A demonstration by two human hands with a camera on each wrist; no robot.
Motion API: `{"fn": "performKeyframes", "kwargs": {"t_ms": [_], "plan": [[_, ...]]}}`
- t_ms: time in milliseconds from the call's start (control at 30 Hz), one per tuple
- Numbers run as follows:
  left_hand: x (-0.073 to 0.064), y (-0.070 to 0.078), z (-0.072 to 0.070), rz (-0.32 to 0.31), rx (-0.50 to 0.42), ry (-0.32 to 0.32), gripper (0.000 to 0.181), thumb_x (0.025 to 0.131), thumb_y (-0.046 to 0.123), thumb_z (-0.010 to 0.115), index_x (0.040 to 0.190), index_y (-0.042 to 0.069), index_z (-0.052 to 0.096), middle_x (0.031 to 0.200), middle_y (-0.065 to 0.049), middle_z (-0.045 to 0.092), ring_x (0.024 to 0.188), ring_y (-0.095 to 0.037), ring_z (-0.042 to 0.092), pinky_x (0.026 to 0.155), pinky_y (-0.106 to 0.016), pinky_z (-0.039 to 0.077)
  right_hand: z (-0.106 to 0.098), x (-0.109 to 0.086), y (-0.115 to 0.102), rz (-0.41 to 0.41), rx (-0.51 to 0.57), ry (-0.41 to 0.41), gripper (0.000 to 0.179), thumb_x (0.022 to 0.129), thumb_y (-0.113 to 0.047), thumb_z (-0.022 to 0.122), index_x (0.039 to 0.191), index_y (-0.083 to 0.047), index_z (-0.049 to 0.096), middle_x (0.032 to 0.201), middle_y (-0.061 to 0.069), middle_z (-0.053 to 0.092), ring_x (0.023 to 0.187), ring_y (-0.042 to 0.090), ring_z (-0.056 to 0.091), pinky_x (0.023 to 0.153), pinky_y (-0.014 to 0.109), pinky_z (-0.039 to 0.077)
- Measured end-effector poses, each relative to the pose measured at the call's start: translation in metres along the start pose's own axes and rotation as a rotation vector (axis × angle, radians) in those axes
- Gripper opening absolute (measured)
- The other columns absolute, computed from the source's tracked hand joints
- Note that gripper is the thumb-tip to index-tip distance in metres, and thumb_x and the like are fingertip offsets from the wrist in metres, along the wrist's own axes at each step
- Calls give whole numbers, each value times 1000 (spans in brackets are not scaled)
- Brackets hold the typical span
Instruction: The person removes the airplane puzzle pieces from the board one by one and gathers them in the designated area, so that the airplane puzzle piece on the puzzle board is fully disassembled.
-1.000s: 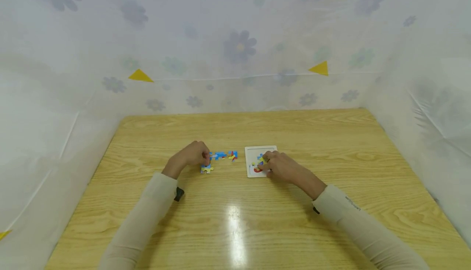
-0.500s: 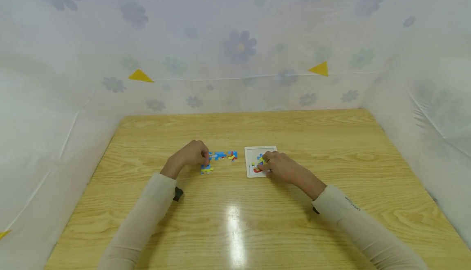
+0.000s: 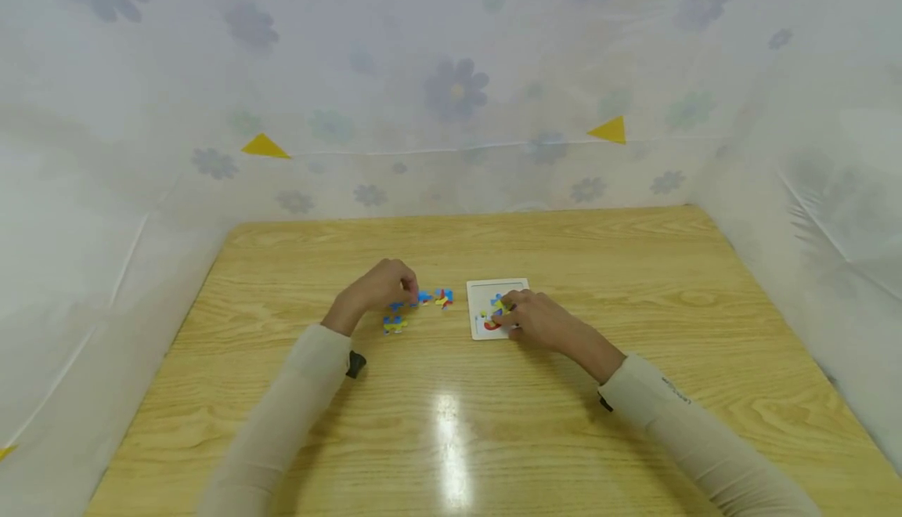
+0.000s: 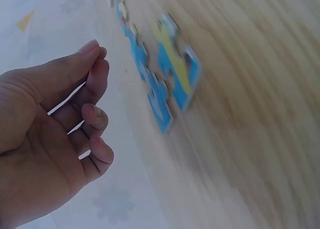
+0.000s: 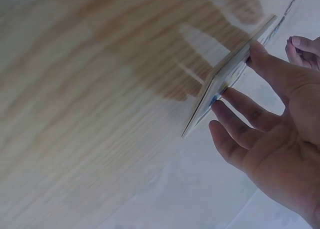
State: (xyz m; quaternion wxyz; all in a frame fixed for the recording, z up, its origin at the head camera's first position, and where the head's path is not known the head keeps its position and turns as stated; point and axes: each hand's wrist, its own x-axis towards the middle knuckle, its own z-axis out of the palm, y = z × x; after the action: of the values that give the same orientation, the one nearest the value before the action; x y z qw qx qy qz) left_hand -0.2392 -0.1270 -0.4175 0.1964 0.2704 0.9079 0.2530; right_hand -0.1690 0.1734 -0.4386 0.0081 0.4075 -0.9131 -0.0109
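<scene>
My left hand [image 3: 384, 283] hovers over the jigsaw pieces, thumb and index fingertips together and the other fingers loosely bent; nothing shows between them in the left wrist view. Beneath it lie blue pieces [image 4: 160, 101] in a row, with a yellow-and-blue piece [image 3: 395, 324] nearer to me. At the row's right end is a red, yellow and blue piece [image 3: 444, 298]. My right hand [image 3: 546, 319] rests its fingertips on the white puzzle tray [image 3: 479, 290], over colourful pieces [image 3: 493, 324] set in it. That hand covers the tray's right side. In the right wrist view the tray appears edge-on.
Everything lies on a wood-grain table [image 3: 451, 392]. White curtains with a flower print [image 3: 458, 90] hang behind the table and along both sides, with yellow triangles [image 3: 609, 131] on them.
My left hand has moved right and slightly away from me, off the near yellow-and-blue piece and over the blue row. My right hand stays on the tray.
</scene>
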Motion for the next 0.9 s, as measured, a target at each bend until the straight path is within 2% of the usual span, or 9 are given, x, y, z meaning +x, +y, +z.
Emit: {"fn": "performKeyframes", "kwargs": {"t_ms": [167, 300, 600, 833, 900], "plan": [[10, 12, 5, 38, -16, -6, 8, 87, 12, 67, 83, 6, 69, 84, -1, 68, 71, -14, 56, 69, -28, 48, 2, -1, 1, -31, -7, 43, 27, 84, -19, 71, 111, -15, 72, 113, 19, 64, 100, 29, 62, 72, 37, 53], [18, 21, 9, 59, -24, -13, 8, 88, 11, 66, 83, 5, 69, 86, -1, 68, 74, -13, 56, 72, -28, 48, 6, -1, 3, -39, 12, 62, 27, 83, -19, 73, 110, -14, 73, 112, 20, 64, 101, 30, 62, 75, 39, 54], [31, 39, 18, 62, -10, -36, 9, 88, 11, 67, 81, 5, 69, 84, -2, 69, 75, -13, 55, 68, -25, 44, 9, -5, 6, -62, 5, 103, 28, 81, -19, 75, 109, -18, 73, 110, 15, 62, 94, 24, 62, 70, 34, 53], [42, 52, 26, 89, -29, -34, 9, 90, 8, 63, 88, 2, 69, 86, -9, 69, 63, -16, 55, 69, -27, 46, 10, -11, 7, -92, -10, 156, 22, 78, -21, 77, 100, -18, 76, 109, 17, 64, 97, 28, 62, 77, 40, 53], [46, 55, 28, 93, -25, -29, 8, 91, 9, 62, 89, 3, 69, 88, -8, 68, 63, -14, 54, 70, -26, 46, 10, -13, 8, -95, -11, 159, 21, 78, -21, 78, 99, -17, 76, 108, 16, 65, 98, 28, 62, 79, 41, 53]]}}
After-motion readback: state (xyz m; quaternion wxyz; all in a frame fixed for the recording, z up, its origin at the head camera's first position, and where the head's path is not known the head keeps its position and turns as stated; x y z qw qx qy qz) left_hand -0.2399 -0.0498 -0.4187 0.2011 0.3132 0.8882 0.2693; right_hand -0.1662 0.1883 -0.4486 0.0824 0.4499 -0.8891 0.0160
